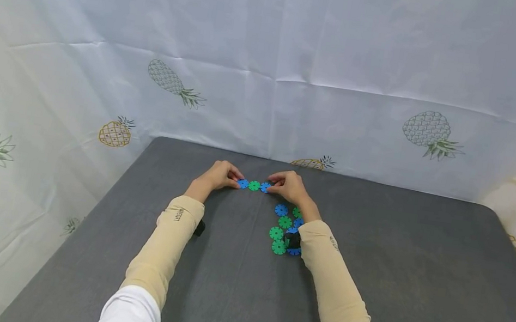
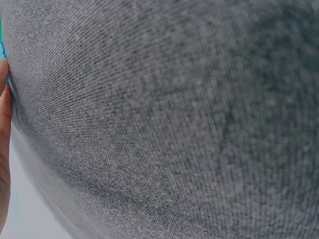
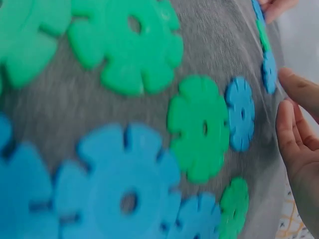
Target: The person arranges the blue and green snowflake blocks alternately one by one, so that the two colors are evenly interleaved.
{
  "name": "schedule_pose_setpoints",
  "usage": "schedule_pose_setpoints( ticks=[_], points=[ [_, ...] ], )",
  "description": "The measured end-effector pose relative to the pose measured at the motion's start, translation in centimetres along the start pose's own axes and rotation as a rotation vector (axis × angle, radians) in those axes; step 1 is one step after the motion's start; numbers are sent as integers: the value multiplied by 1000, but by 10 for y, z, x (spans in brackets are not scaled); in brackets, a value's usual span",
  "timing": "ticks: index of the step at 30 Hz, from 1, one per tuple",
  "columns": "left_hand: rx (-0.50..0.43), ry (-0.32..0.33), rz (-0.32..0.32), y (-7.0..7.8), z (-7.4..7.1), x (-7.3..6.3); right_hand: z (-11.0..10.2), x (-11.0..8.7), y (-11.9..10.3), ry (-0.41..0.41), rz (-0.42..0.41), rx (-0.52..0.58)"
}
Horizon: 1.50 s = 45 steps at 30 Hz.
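Three notched plastic discs lie in a row near the far side of the table: a green disc between a left blue disc and a right blue disc. My left hand pinches the left blue disc at its outer edge; only its fingertips show in the left wrist view. At the other end, my right hand is beside the right blue disc. In the right wrist view, the thumb and fingers stand apart, with nothing visible between them.
Several loose blue and green notched discs lie on the grey table below my right hand, partly hidden by the right wrist and its black camera. A white cloth with pineapple prints hangs behind the table.
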<state>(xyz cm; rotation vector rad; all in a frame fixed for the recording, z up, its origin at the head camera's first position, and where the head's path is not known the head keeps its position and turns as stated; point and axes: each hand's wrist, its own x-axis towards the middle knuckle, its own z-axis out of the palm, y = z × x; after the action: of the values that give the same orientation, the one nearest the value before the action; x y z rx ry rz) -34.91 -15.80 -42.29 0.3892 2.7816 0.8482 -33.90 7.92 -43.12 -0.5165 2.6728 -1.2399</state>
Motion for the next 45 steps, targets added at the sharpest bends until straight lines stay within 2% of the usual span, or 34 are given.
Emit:
schedule_pose_setpoints(
  ticks=[8,16,29,38,45],
  points=[
    [7,-5,19,-2,0,0,-19,-18,20,7,26,295],
    [-6,-5,9,-1,-1,-1,-42,-41,34,-51,19,421],
    [-2,-4,1,2,-1,-2,-49,-62,54,-149,6,459],
    [66,-15,63,-1,1,-2,-51,-69,56,-138,18,424],
    [73,-9,58,-2,0,-3,-49,-71,55,-141,17,432]
  ],
)
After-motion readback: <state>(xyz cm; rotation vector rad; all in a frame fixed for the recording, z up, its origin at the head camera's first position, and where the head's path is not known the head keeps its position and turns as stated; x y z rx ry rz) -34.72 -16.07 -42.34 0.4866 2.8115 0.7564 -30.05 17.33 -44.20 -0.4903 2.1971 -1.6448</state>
